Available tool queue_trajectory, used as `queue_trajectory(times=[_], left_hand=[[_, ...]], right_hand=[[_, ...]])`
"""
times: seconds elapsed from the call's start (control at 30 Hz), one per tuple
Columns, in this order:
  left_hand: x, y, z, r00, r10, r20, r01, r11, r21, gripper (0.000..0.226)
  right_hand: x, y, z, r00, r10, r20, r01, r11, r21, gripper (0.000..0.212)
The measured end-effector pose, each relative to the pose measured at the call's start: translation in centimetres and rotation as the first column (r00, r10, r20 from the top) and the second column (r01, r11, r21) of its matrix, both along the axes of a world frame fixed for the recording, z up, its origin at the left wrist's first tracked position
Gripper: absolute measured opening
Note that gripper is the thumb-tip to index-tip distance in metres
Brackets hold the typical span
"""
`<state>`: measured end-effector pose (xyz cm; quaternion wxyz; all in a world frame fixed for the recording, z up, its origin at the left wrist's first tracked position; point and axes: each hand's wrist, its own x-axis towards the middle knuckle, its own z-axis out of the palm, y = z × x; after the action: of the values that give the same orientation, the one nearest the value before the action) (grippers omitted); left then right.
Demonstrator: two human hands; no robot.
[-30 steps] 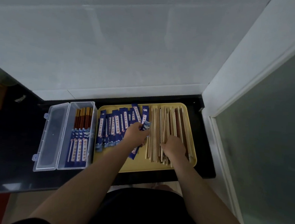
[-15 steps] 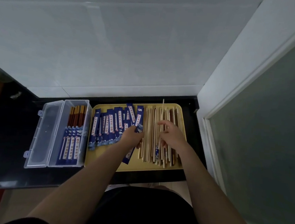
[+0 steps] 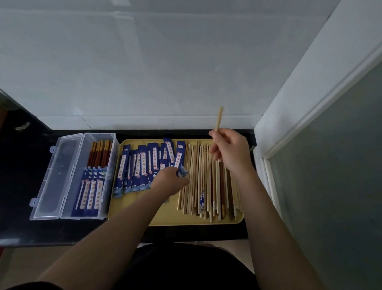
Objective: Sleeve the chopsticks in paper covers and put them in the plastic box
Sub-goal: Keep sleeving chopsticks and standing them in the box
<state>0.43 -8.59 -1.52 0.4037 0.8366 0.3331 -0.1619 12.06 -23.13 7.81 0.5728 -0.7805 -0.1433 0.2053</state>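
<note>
**Chopstick sleeving: state of tray, box and hands**

Reference landmark: the yellow tray on the dark counter.

Left of the tray, touching its edge, stands the clear plastic box, its lid folded open on the far side from the tray. Inside lie sleeved chopsticks, brown ends bare toward the wall, blue covers toward the person.

On the tray's left half lies a row of blue paper covers, some overlapping. The left hand rests at the right edge of that row and pinches one blue cover at its end between fingertips.

On the tray's right half lies a heap of bare chopsticks, pale and brown mixed, one with a blue patterned end.

Above the tray's far right corner, the right hand is raised and grips a pale chopstick, tilted upward past the tray's back rim toward the white wall. Whether it holds one stick or a pair cannot be determined.
</note>
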Motion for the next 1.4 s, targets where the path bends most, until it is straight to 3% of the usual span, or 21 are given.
queue_trajectory(times=[0.23, 0.53, 0.73, 0.93, 1.07, 1.2, 1.3, 1.4], left_hand=[[-0.1, 0.3, 0.1, 1.000, -0.002, 0.012, 0.001, 1.000, 0.021, 0.019], [-0.3, -0.3, 0.0, 0.997, 0.000, 0.078, 0.004, 0.999, -0.044, 0.016], [0.0, 0.0, 0.5, 0.999, 0.008, 0.048, -0.008, 1.000, 0.018, 0.023], [0.1, -1.1, 1.1, 0.990, -0.020, 0.139, 0.033, 0.995, -0.090, 0.012], [1.4, -1.7, 1.9, 0.986, 0.004, 0.167, 0.007, 0.998, -0.065, 0.017], [2.2, -1.7, 2.1, 0.991, 0.043, 0.126, -0.037, 0.998, -0.051, 0.019], [2.0, -1.4, 1.6, 0.994, 0.083, 0.074, -0.073, 0.989, -0.126, 0.020], [1.5, -0.9, 1.1, 0.955, 0.296, 0.008, -0.272, 0.889, -0.368, 0.030]], right_hand=[[0.9, 0.9, -0.7, 0.965, -0.249, 0.087, 0.246, 0.969, 0.035, 0.028], [0.6, 1.0, -1.8, 0.974, -0.215, 0.069, 0.216, 0.976, -0.001, 0.029], [1.0, 0.5, -1.0, 0.937, -0.341, 0.072, 0.337, 0.940, 0.056, 0.027], [0.0, 0.9, -2.2, 0.981, -0.195, -0.004, 0.195, 0.980, -0.037, 0.030], [-1.6, 1.3, -2.7, 0.994, 0.028, -0.102, -0.042, 0.990, -0.132, 0.027], [-2.6, 1.5, -3.3, 0.944, 0.198, -0.264, -0.251, 0.950, -0.185, 0.027], [-2.4, 1.3, -4.2, 0.937, 0.170, -0.304, -0.254, 0.930, -0.264, 0.036], [-2.3, 0.7, -6.1, 0.966, 0.084, -0.246, -0.196, 0.856, -0.478, 0.023]])
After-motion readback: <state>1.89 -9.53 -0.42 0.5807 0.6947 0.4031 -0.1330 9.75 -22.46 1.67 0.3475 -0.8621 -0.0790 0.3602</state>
